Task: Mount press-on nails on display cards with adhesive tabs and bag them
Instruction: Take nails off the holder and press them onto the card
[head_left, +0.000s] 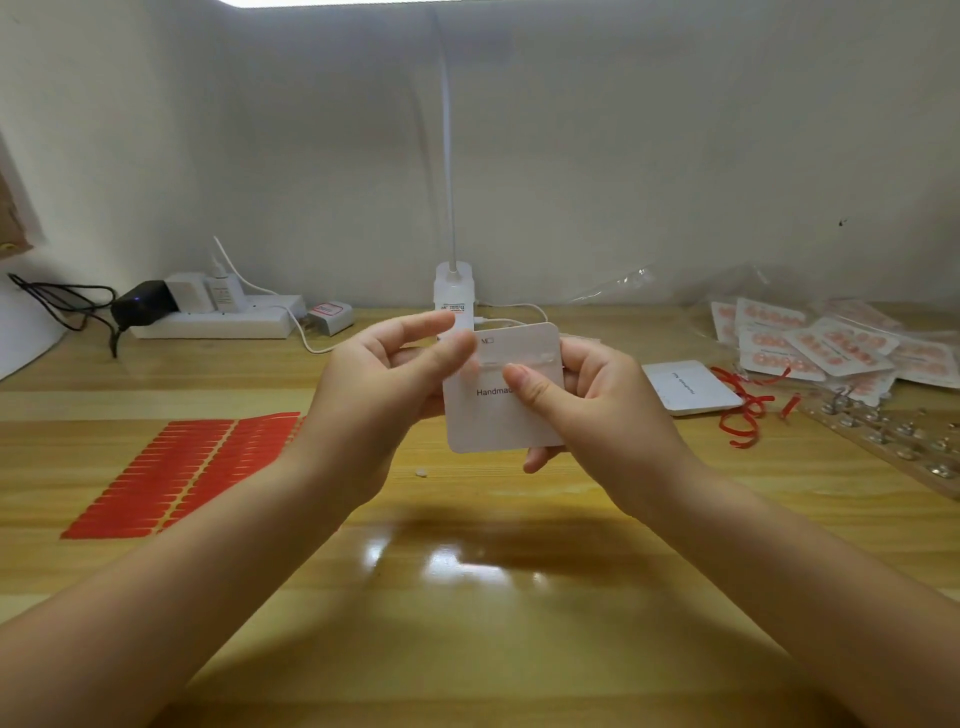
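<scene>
At the centre of the frame, a white display card (501, 410) printed with "Handma…" is held upright above the wooden bench (467, 597). It is gripped by the right hand (587, 400), whose thumb is pressed on the card's face just below a clear adhesive strip (519, 359) running across its upper part, while the fingers are curled behind its right edge. The left hand (384, 374) is raised at the card's upper left corner, its thumb and forefinger drawn together in a pinch; whether anything is held between them cannot be told.

At the left of the frame, a sheet of red adhesive tabs (176, 473) is laid flat on the bench. At the right, a stack of blank cards (693, 387) is seen beside curled red backing strips (745, 410), with bagged nail sets (831, 345) heaped behind and a nail holder rack (893, 436) at the far right edge. At the back, a lamp base (454, 296) and a power strip (218, 322) are set against the wall.
</scene>
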